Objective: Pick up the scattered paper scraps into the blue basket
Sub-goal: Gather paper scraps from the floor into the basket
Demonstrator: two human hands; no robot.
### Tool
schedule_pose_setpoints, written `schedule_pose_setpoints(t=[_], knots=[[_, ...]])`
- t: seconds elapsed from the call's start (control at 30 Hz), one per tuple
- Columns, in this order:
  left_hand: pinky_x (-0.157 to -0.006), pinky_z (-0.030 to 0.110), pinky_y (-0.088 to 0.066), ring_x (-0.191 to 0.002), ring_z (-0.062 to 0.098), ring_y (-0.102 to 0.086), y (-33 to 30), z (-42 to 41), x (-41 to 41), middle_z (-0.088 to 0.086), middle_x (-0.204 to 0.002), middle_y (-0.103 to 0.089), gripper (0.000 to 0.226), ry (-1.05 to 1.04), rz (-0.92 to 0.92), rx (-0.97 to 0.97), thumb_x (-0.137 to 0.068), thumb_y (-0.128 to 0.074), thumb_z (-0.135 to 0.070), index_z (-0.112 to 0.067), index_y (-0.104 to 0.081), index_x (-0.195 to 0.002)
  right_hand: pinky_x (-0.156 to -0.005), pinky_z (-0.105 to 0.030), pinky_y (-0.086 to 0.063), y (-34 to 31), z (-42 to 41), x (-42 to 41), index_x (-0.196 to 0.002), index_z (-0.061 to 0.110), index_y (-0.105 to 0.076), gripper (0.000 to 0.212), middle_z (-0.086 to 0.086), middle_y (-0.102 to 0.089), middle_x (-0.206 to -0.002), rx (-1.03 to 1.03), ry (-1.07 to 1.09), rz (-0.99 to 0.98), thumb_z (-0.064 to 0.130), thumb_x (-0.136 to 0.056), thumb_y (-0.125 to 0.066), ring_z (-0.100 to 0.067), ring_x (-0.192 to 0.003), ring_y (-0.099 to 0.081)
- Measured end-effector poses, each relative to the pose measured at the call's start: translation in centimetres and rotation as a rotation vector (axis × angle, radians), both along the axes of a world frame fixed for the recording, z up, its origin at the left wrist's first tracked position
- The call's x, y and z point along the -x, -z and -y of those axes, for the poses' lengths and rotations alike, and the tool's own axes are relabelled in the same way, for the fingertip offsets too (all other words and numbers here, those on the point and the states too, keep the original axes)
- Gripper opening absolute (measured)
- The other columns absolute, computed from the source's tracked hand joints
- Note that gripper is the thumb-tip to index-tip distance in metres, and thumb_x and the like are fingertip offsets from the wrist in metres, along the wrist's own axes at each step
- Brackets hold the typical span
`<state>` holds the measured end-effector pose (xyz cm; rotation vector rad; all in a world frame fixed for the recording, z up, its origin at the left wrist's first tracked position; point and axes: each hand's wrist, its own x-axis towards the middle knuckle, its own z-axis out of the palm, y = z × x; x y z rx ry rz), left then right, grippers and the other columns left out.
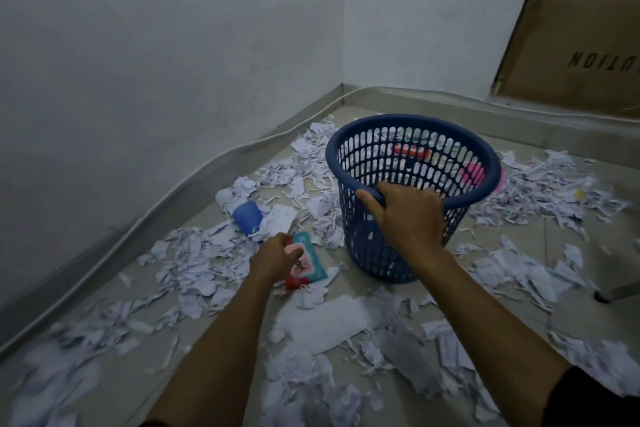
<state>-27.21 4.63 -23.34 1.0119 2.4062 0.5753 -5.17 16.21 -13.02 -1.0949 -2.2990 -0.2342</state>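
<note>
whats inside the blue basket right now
Through the blue basket wall and mouth, a few white paper scraps show near the bottom. The red and pink shapes seem to lie behind the far wall. The right hand hides part of the inside.

One dark blue perforated plastic basket point(412, 163) stands on the tiled floor point(221, 198). Two hands are in view: the left hand point(275, 258) and the right hand point(410, 215). Near the left hand lies one red and teal flat packet point(308, 265), and farther to the left one small blue rounded object point(247, 217). The torn white paper scraps point(194, 260) strewn across the floor are too many to count, with more heaped on the right and in the near foreground. One brown cardboard sheet point(575, 28) leans against the far right wall. Inside the basket, red and pink items show through the holes; their number cannot be told.
</note>
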Motion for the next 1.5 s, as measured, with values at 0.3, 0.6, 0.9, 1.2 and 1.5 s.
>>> schedule_pose_setpoints(t=[0.3, 0.6, 0.9, 1.2, 1.5], knots=[[-0.097, 0.04, -0.049, -0.107, 0.029, -0.063, 9.1, -0.4, -0.3, 0.012, -0.123, -0.066, 0.062, -0.425, 0.307, 0.004, -0.084, -0.065, -0.058, -0.011, -0.061, -0.124, -0.059, -0.033, -0.048, 0.6, -0.7, 1.3, -0.07, 0.021, -0.065, 0.052, 0.006, -0.047, -0.051, -0.096, 0.025, -0.082, 0.061, -0.098, -0.048, -0.013, -0.044, -0.042], [-0.087, 0.035, -0.055, -0.097, 0.027, -0.068, 6.1, -1.4, -1.3, 0.014, -0.117, -0.07, 0.039, -0.515, 0.556, -0.235, -0.094, -0.065, -0.029, -0.003, -0.065, -0.123, -0.062, -0.033, -0.045, 0.0, -0.3, 1.1, -0.068, 0.024, -0.06, 0.051, 0.01, -0.037, -0.052, -0.064, 0.026, -0.051, 0.063, -0.097, -0.045, -0.013, -0.044, -0.038], [-0.076, 0.038, -0.06, -0.09, 0.026, -0.072, -1.0, 1.0, 1.1, 0.011, -0.102, -0.072, 0.02, -0.438, 0.752, -0.517, -0.094, -0.066, -0.019, -0.005, -0.068, -0.108, -0.062, -0.031, -0.04, -1.3, -1.0, -3.4, -0.071, 0.025, -0.063, 0.048, 0.008, -0.047, -0.051, 0.033, -0.029, -0.036, 0.061, -0.096, -0.046, -0.013, -0.046, -0.047], [-0.061, 0.019, -0.057, -0.082, 0.016, -0.069, -12.1, -2.3, -4.0, 0.011, -0.098, -0.07, 0.013, -0.285, 0.904, -0.895, -0.099, -0.057, -0.017, -0.006, -0.064, -0.101, -0.083, -0.04, -0.037, -0.5, -0.9, -8.2, -0.07, 0.029, -0.055, 0.055, 0.01, -0.055, -0.064, 0.078, -0.033, 0.014, 0.069, -0.096, -0.028, -0.016, -0.065, -0.051], [-0.07, 0.032, -0.049, -0.071, 0.018, -0.061, -14.2, -8.5, -9.1, 0.007, -0.085, -0.072, 0.021, -0.104, 0.346, -0.707, -0.089, -0.07, -0.033, -0.02, -0.071, -0.073, -0.11, -0.048, -0.027, 0.3, -2.0, -11.5, -0.093, 0.028, -0.07, 0.058, 0.005, -0.06, -0.098, 0.148, 0.057, -0.185, 0.071, -0.092, -0.03, -0.017, -0.103, -0.05]])
